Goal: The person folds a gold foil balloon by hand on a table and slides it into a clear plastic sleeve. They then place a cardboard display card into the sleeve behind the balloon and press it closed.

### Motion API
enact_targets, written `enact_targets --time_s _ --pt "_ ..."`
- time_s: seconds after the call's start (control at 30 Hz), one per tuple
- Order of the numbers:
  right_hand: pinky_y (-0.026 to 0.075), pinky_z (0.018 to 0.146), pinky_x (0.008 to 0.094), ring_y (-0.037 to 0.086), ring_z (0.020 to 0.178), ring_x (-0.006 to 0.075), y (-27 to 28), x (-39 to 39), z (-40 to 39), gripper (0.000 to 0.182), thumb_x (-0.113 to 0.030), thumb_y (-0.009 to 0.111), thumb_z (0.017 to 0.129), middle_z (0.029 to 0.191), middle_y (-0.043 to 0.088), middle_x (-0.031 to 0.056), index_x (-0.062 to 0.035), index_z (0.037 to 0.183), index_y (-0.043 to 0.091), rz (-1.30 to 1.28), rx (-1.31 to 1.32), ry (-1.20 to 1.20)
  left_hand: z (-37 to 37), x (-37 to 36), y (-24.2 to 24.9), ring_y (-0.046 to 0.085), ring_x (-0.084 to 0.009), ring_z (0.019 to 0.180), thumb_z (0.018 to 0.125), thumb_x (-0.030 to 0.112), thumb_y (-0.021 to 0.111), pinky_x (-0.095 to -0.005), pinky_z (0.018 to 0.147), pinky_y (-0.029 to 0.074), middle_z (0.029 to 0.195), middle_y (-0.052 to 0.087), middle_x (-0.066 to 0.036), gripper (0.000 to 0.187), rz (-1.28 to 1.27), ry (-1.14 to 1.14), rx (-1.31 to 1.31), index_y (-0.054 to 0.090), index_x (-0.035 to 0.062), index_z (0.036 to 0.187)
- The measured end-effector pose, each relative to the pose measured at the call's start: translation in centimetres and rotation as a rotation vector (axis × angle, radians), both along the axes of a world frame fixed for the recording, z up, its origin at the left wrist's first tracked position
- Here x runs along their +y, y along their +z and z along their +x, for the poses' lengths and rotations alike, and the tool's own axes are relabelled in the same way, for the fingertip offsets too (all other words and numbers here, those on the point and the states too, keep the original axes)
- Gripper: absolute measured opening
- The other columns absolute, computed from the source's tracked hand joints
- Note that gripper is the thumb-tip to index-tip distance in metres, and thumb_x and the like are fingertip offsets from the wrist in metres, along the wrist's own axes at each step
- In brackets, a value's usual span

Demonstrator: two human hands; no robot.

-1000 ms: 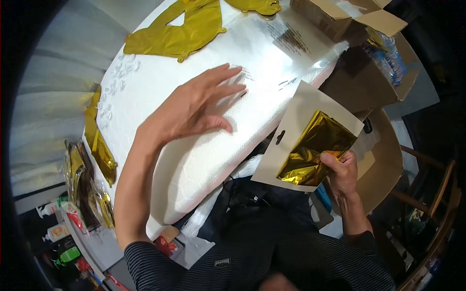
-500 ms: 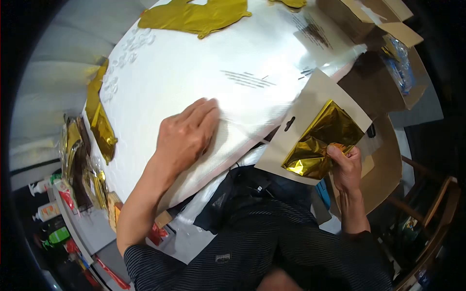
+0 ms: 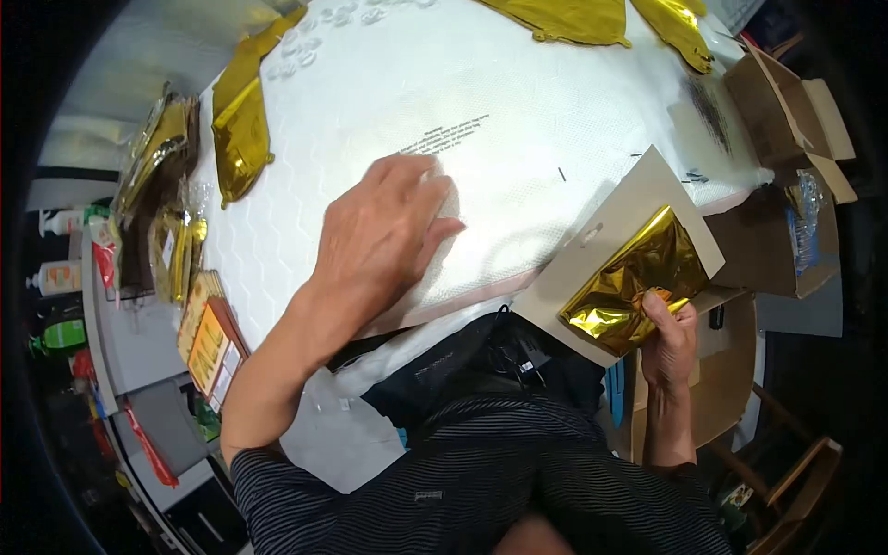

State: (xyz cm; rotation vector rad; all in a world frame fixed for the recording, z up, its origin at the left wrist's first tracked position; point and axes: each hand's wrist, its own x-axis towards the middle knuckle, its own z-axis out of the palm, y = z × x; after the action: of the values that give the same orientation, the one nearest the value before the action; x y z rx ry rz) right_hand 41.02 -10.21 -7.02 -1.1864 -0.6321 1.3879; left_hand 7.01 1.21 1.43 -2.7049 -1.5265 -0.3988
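Note:
My right hand (image 3: 670,335) grips a folded gold foil balloon (image 3: 638,277) together with the pale backing card (image 3: 653,181) behind it, thumb on top of the foil. The card has a hang hole and is tilted beyond the table's near edge. Over a clear plastic bag (image 3: 527,199) with printed warning text, my left hand (image 3: 388,217) has its fingers bent and its thumb stretched away from them. Nothing shows between them. Part of the bag is hidden under this hand.
Flat gold foil balloons (image 3: 242,125) lie along the left and far table edges. Small clear discs (image 3: 296,55) are scattered at the far left. Open cardboard boxes (image 3: 768,227) stand at right. Packaged foil items (image 3: 157,176) and a shelf with bottles (image 3: 60,277) are at left.
My left hand has gone from lying over the bag with fingers together to a bent shape with the thumb apart. The right hand keeps its card and balloon. The view has shifted.

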Motion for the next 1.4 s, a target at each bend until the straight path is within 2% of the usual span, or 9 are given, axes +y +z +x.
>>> enact_targets --time_s 0.07,0.1,0.23,0.53,0.7,0.93,1.03,1.2,1.4 --pt "0.056 0.089 0.0326 0.07 0.096 0.016 -0.5 -0.3 -0.2 0.023 -0.009 0.069 0.097 0.111 0.073 0.0095 0.0024 0.117 0.067 -0.015 -0.012 0.0 -0.1 0.6 -1.3 0.068 -0.0279 0.111 0.092 0.023 0.072 -0.0401 0.073 0.06 0.113 0.07 -0.014 0.023 0.072 -0.129 -0.064 0.071 0.0043 0.105" --pt "0.057 0.089 0.0334 0.071 0.096 0.0168 -1.0 -0.5 -0.1 0.023 -0.01 0.069 0.098 0.111 0.073 0.01 0.0024 0.118 0.066 -0.025 -0.008 -0.011 -0.1 0.6 -1.4 0.068 -0.0274 0.113 0.09 0.015 0.07 -0.0399 0.075 0.061 0.114 0.07 -0.015 0.02 0.052 -0.133 -0.027 0.07 0.0016 0.105" --pt "0.059 0.088 0.0333 0.072 0.096 0.0175 -1.0 -0.8 -0.8 0.022 -0.008 0.067 0.099 0.111 0.073 0.0111 0.0031 0.118 0.066 0.002 0.022 -0.035 0.3 0.9 -1.1 0.069 -0.0295 0.11 0.086 0.008 0.067 -0.0396 0.076 0.062 0.117 0.071 -0.016 0.019 -0.017 -0.135 0.123 0.069 -0.002 0.103" --pt "0.061 0.088 0.0347 0.073 0.098 0.0184 0.3 -0.7 -2.4 0.023 -0.006 0.066 0.099 0.113 0.073 0.0123 0.0039 0.119 0.065 0.022 0.044 -0.038 0.2 0.4 0.3 0.07 -0.0291 0.095 0.084 0.005 0.065 -0.0362 0.07 0.06 0.1 0.068 -0.017 0.014 -0.018 -0.213 0.071 0.068 -0.0062 0.093" --pt "0.061 0.088 0.0346 0.073 0.097 0.0183 0.3 -1.0 -2.1 0.021 -0.006 0.066 0.099 0.112 0.074 0.0122 0.0044 0.117 0.066 0.015 0.085 -0.015 1.1 0.4 -0.6 0.069 -0.0246 0.079 0.081 0.003 0.066 -0.0338 0.059 0.056 0.082 0.064 -0.014 0.007 0.083 -0.242 0.243 0.067 -0.0035 0.084" --pt "0.061 0.086 0.0332 0.073 0.093 0.0174 1.0 -1.0 -2.9 0.02 -0.006 0.067 0.099 0.109 0.074 0.0117 0.0046 0.115 0.067 0.0 0.085 -0.081 2.6 -0.1 -0.6 0.068 -0.0231 0.072 0.079 0.0 0.065 -0.0316 0.054 0.055 0.079 0.063 -0.013 0.015 0.215 -0.234 0.3 0.066 -0.0043 0.093" --pt "0.061 0.086 0.0325 0.073 0.093 0.0168 0.5 -1.1 -2.7 0.02 -0.008 0.069 0.098 0.108 0.074 0.011 0.0048 0.114 0.068 -0.01 0.082 -0.098 3.0 0.1 -0.1 0.07 -0.0238 0.072 0.08 -0.001 0.063 -0.0332 0.055 0.055 0.081 0.065 -0.013 0.016 0.225 -0.253 0.334 0.065 -0.0033 0.096" --pt "0.057 0.087 0.0317 0.071 0.093 0.0162 0.5 -0.5 -3.5 0.024 -0.011 0.072 0.096 0.105 0.073 0.0097 0.004 0.115 0.068 0.026 0.027 -0.148 3.7 1.3 0.4 0.072 -0.0323 0.071 0.082 -0.001 0.062 -0.0396 0.057 0.057 0.081 0.067 -0.018 0.004 0.038 -0.131 0.168 0.062 -0.0016 0.086" --pt "0.057 0.084 0.0293 0.071 0.092 0.0156 1.5 1.4 -1.7 0.027 -0.012 0.072 0.096 0.107 0.073 0.0084 0.0034 0.117 0.067 0.061 -0.069 -0.393 5.3 1.0 -1.4 0.07 -0.0386 0.061 0.082 -0.004 0.059 -0.045 0.053 0.056 0.068 0.066 -0.026 0.004 -0.006 -0.1 -0.006 0.059 -0.0037 0.078"
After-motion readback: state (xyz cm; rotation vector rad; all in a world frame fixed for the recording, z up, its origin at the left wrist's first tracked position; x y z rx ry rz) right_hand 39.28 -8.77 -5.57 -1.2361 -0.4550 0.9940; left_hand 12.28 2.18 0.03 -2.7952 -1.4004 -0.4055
